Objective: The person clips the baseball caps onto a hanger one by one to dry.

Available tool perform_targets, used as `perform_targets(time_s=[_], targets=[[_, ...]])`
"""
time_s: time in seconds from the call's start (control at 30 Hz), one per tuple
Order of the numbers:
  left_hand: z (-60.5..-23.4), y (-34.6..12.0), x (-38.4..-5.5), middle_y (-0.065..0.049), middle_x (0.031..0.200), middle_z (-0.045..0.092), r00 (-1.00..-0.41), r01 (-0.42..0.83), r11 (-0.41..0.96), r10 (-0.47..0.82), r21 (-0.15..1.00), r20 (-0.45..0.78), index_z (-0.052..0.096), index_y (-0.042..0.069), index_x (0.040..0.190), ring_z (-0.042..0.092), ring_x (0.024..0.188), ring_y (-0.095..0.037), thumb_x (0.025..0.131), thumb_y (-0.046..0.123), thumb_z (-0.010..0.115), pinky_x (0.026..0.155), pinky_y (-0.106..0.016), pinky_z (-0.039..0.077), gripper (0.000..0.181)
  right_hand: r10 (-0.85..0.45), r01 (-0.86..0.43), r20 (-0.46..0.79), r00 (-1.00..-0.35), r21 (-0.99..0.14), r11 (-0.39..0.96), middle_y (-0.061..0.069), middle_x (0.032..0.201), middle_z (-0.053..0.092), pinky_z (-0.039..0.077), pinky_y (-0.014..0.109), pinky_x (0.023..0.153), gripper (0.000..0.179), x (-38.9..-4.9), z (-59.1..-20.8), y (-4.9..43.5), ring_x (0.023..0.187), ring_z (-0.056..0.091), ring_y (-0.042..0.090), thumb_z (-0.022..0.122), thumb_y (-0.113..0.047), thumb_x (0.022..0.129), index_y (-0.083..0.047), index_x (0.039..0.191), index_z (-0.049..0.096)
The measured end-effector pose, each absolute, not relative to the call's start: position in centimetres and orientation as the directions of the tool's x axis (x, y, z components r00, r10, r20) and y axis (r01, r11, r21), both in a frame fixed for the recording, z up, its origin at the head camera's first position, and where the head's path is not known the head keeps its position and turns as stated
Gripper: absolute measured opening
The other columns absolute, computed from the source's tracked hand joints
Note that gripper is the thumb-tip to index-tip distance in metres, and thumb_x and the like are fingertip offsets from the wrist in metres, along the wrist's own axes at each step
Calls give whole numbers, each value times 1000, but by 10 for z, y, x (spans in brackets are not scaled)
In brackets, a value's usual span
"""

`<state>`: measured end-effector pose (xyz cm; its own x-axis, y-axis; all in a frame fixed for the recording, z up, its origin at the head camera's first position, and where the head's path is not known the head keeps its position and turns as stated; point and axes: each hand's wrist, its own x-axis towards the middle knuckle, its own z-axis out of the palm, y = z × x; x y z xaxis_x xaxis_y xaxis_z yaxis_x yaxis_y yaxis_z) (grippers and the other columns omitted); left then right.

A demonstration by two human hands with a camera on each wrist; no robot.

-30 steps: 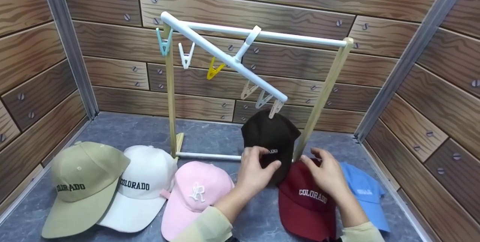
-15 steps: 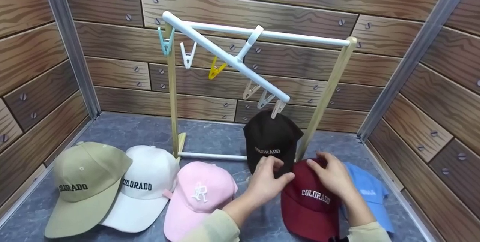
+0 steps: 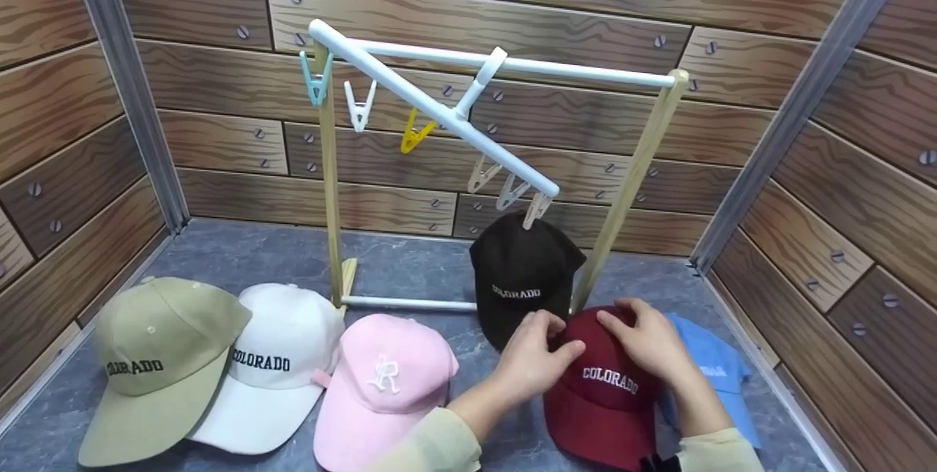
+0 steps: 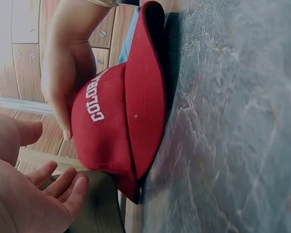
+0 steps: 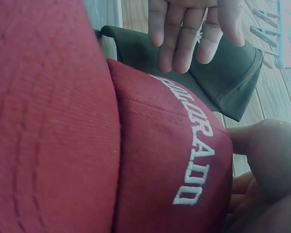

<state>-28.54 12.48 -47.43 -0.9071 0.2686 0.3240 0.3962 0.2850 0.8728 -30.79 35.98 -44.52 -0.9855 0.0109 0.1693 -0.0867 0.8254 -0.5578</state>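
A dark red baseball cap (image 3: 600, 413) lettered COLORADO sits on the tabletop, brim toward me. My right hand (image 3: 651, 340) holds its crown at the top right, thumb in front and fingers behind; the fingers partly hide behind the cap in the right wrist view. Just left of the crown is my left hand (image 3: 531, 355), fingers loosely bent and thumb apart, with nothing in it. Behind it a black cap (image 3: 516, 267) hangs from a pale clothespin (image 3: 538, 210) at the near end of a white clip hanger (image 3: 439, 110). In the left wrist view the red cap (image 4: 111, 121) shows side-on.
The hanger hooks over a rack's white crossbar (image 3: 585, 71). Other clips hang along it, including a yellow clip (image 3: 416, 134). Khaki (image 3: 168, 340), white (image 3: 278, 369) and pink (image 3: 388, 362) caps lie at left, a blue cap (image 3: 717, 366) at right. Wood-patterned walls (image 3: 410, 11) enclose the table.
My left hand has left the front of the black cap and moved down and right toward the red cap. The right hand has settled slightly on the red crown. The black cap stays hanging.
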Motion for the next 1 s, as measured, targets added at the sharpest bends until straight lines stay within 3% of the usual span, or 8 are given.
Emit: perform_targets(time_s=[0.33, 1.0], targets=[[-480, 133, -290, -5, 115, 68, -901, 408, 263, 269, 874, 340, 70, 8, 117, 68, 112, -25, 103, 27, 81, 103, -38, 55, 26, -1, -93, 161, -987, -570, 817, 35, 141, 66, 49, 68, 108, 62, -308, -443, 364, 132, 61, 54, 70, -42, 111, 11, 143, 64], [-479, 141, -302, -4, 126, 68, -903, 381, 305, 325, 873, 281, 69, 7, 132, 65, 121, -21, 103, 41, 79, 109, -41, 52, 46, 1, -62, 109, -994, -577, 815, 34, 137, 68, 51, 64, 106, 64, -303, -437, 372, 128, 65, 49, 70, -45, 110, 12, 140, 66]])
